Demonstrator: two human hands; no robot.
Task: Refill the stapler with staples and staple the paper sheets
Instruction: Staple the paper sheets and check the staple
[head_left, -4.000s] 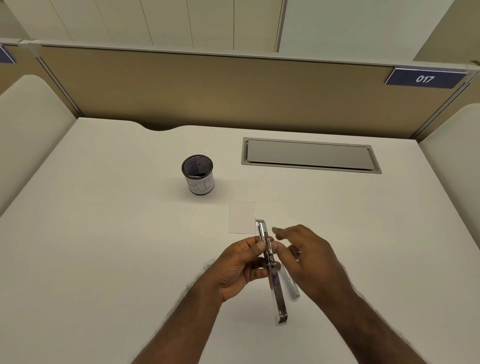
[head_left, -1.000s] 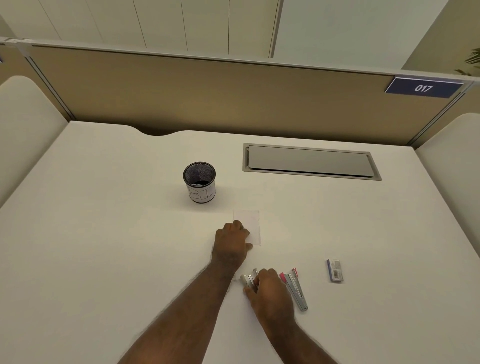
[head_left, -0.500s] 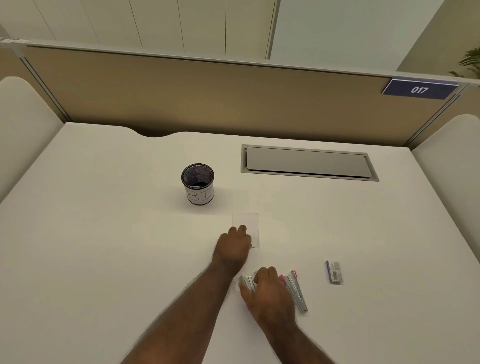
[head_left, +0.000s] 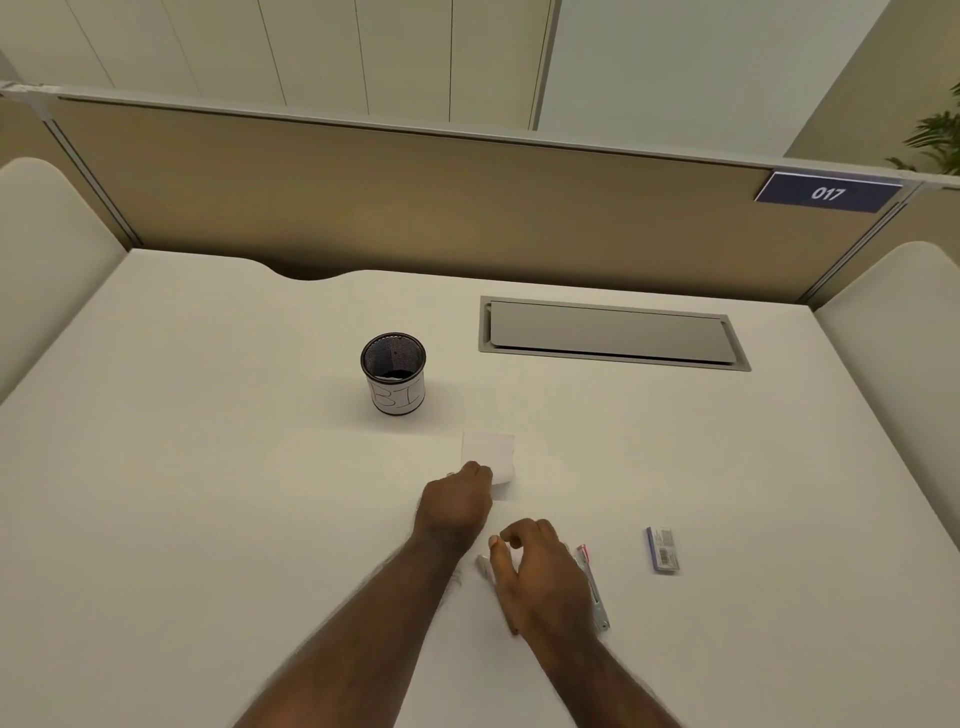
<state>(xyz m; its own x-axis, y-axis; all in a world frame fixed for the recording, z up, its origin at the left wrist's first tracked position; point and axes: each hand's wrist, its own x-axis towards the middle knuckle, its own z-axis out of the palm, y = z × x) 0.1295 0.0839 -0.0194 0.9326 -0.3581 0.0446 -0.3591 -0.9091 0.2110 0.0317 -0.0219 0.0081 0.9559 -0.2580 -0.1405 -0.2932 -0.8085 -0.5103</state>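
Step in hand, as judged: paper sheets being gathered for stapling.

- Paper sheets (head_left: 491, 451): flat, mid-table, near edge covered by left hand (head_left: 456, 503); fingers curled onto sheets, pinch or press not discernible.
- Stapler (head_left: 592, 587): on table toward near edge, largely hidden under right hand (head_left: 537, 574); fingers loosely spread, nothing gripped.
- Staple box (head_left: 662, 550): toward right edge.

Next move, as judged: stapler to be gripped, sheet corner fed between its arms.

I note a white tabletop (head_left: 208, 519); a black mesh cup (head_left: 393, 373) stands upright on it, its white label marked "BI"; a grey recessed hatch (head_left: 613, 334) lies beyond; the beige partition (head_left: 415, 197) carries a blue plate (head_left: 828, 193) reading "017"; a plant (head_left: 935, 140) shows at far right.
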